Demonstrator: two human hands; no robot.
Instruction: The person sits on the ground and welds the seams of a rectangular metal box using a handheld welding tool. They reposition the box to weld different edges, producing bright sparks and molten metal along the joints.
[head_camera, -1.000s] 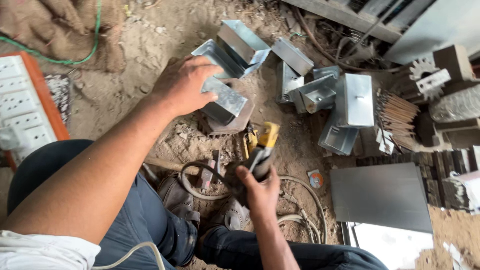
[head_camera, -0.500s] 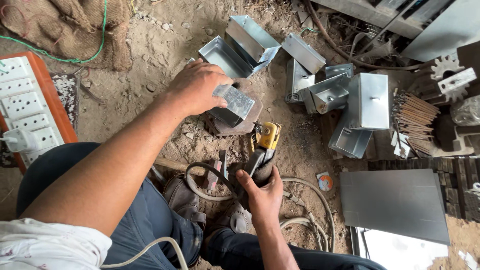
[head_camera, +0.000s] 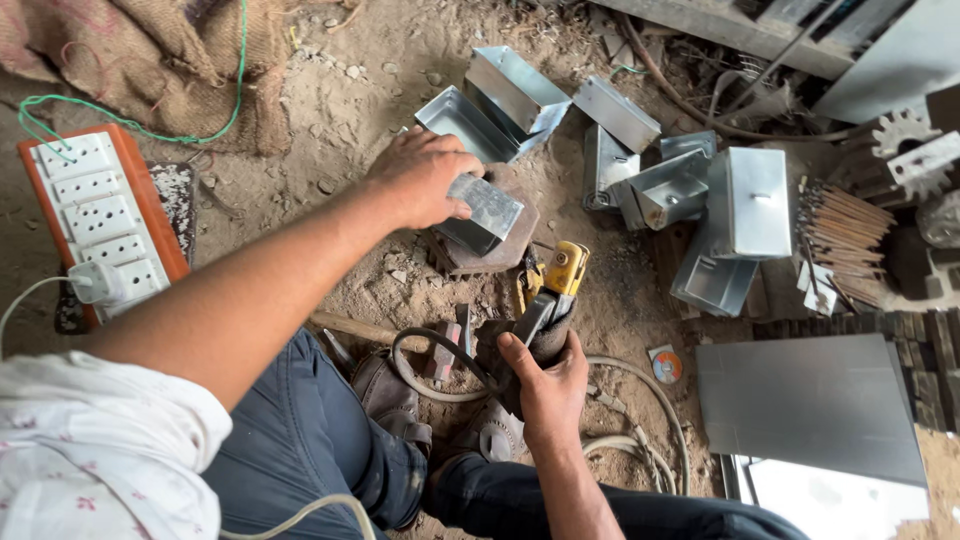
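I log the left hand (head_camera: 425, 178) curled over a small metal box (head_camera: 482, 213), fingers gripping its top edge; the box sits on a flat stone (head_camera: 505, 250) on the dirt floor. The right hand (head_camera: 545, 385) is clamped around a yellow-tipped welding holder (head_camera: 553, 290). Its cable (head_camera: 440, 350) is partly hidden behind my wrist.

Grey metal box (head_camera: 487, 211), yellow-and-black tool (head_camera: 552, 295), white socket board (head_camera: 100, 207) edged orange, brown sacking (head_camera: 150, 55).

Left hand (head_camera: 420, 178) grips a metal box (head_camera: 483, 212); right hand (head_camera: 545, 385) holds what looks like a welding holder (head_camera: 552, 295).
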